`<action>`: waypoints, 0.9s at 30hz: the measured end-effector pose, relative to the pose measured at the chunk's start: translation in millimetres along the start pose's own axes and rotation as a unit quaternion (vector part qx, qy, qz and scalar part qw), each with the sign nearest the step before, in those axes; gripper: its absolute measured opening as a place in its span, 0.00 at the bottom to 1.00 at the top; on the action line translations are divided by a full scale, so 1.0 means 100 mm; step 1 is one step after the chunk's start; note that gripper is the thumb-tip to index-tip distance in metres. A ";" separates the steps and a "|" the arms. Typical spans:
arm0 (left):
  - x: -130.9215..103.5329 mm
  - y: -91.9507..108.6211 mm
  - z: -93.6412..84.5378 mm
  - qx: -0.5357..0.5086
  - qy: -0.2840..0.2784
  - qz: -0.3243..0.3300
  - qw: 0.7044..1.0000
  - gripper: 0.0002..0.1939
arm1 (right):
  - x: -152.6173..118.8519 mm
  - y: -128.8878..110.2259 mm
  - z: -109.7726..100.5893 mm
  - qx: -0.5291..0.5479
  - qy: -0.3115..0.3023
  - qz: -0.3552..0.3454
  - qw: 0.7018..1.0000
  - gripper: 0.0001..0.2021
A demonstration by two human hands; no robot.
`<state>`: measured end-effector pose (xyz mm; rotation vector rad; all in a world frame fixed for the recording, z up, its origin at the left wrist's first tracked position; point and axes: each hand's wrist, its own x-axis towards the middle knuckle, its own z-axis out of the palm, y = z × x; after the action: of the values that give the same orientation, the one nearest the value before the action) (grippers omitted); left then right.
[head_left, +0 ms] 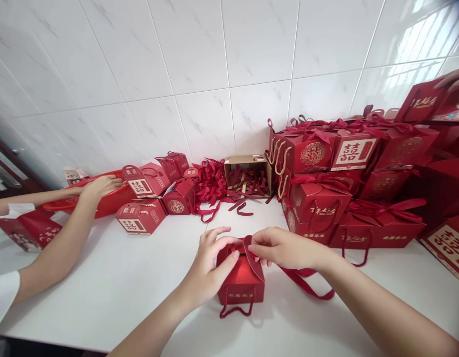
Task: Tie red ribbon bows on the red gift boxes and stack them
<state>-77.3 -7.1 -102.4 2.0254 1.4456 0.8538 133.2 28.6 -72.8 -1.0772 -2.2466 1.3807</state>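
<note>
A small red gift box (234,293) stands on the white table in front of me, its top partly open and a red rope handle (235,312) hanging at the front. My left hand (211,263) grips its upper left side, thumb over the opening. With bent fingers, my right hand (283,246) pinches the rounded flap (256,267) on the box's right side, which stands raised. Behind and below that hand, a dark red ribbon (318,293) loops across the table. My right fingertips are partly hidden by the flap.
Finished-looking red boxes (318,210) are stacked at right, where another person's hand (454,79) touches one. Against the wall lie a ribbon pile (211,181) and a cardboard box (267,173) of strips. Left, a co-worker's hands (100,187) reach over a red basket (108,207).
</note>
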 end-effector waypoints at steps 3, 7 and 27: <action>0.05 0.03 0.04 -0.009 -0.016 -0.008 1.000 0.13 | -0.01 0.01 0.01 -0.026 0.006 -0.004 1.000 0.14; 0.10 0.08 0.07 -0.012 -0.010 0.002 1.000 0.09 | -0.02 0.00 0.03 -0.035 0.019 -0.015 0.999 0.15; -0.06 0.20 -0.28 0.032 0.024 0.036 0.999 0.18 | -0.54 -0.35 -0.25 0.192 0.288 -0.275 0.897 0.08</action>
<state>-86.3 -17.9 -70.4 2.1297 1.4503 0.9030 169.0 -3.9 -23.5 -0.5441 -1.5768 1.0186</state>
